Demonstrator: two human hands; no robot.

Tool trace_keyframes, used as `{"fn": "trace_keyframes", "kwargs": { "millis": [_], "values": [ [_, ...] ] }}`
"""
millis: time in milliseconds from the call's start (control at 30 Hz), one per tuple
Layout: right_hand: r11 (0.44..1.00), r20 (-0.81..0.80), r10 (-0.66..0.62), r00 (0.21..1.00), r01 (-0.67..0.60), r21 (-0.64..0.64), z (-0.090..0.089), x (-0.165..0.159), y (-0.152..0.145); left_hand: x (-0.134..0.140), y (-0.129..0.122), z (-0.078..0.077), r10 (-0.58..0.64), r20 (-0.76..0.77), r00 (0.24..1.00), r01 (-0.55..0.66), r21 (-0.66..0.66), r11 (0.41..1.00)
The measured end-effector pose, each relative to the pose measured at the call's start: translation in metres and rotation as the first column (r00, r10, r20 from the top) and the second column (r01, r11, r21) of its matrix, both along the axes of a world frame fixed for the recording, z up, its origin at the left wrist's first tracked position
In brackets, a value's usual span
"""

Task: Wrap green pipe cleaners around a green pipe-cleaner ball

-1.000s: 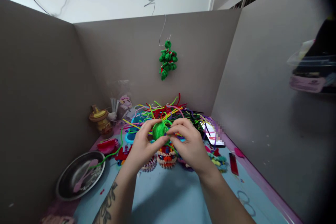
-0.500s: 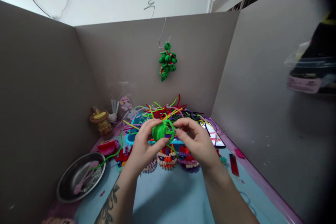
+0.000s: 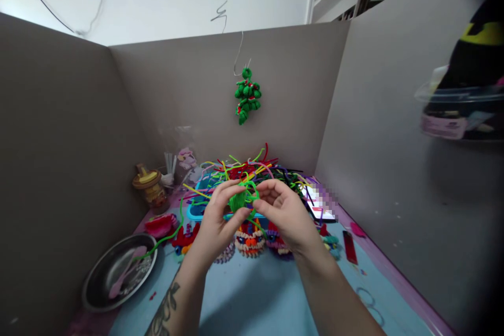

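Grey panels (image 3: 189,89) stand behind; mid-frame, a green bundle (image 3: 237,201) is pinched by the left hand (image 3: 219,215), the right hand (image 3: 282,214) curled nearly closed, hold unclear.

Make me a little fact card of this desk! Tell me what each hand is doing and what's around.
Left hand: holds a green bundle between thumb and fingers
Right hand: at the bundle's loops, grip unclear
Behind hands: blue tub with colourful stems
Left side: metal bowl, pink spoon inside
Hanging by back wall: green ornament
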State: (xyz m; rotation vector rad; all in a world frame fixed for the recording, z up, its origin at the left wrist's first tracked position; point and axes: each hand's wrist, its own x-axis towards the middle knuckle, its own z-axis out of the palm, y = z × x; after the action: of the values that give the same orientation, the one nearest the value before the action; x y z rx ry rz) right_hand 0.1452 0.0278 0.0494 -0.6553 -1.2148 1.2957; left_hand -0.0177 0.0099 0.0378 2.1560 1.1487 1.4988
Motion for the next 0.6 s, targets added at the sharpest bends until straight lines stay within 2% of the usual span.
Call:
{"fn": "trace_keyframes", "kwargs": {
  "millis": [167,333,500,600],
  "values": [
    [0.997,0.037,-0.073,0.997,0.072,0.012,-0.0004,-0.0040,-0.0022,0.0011,-0.0008,0.0027,0.021,-0.055,0.998,-0.021,-0.006,1.000],
    [1.000,-0.009,-0.020,1.000,0.020,-0.010,-0.0047,-0.0071,-0.0004,0.0021,-0.0026,0.0044,0.020,-0.070,0.997,-0.022,-0.031,0.999],
    [0.998,-0.002,-0.064,0.998,0.064,0.006,-0.0064,-0.0081,0.0017,0.0030,-0.0024,0.0042,0.033,-0.068,0.997,-0.036,-0.042,0.998],
    [0.999,0.019,-0.041,0.999,0.041,-0.010,-0.0063,-0.0075,0.0014,0.0034,-0.0016,0.0041,0.034,-0.072,0.997,-0.038,-0.045,0.998]
  ]
}}
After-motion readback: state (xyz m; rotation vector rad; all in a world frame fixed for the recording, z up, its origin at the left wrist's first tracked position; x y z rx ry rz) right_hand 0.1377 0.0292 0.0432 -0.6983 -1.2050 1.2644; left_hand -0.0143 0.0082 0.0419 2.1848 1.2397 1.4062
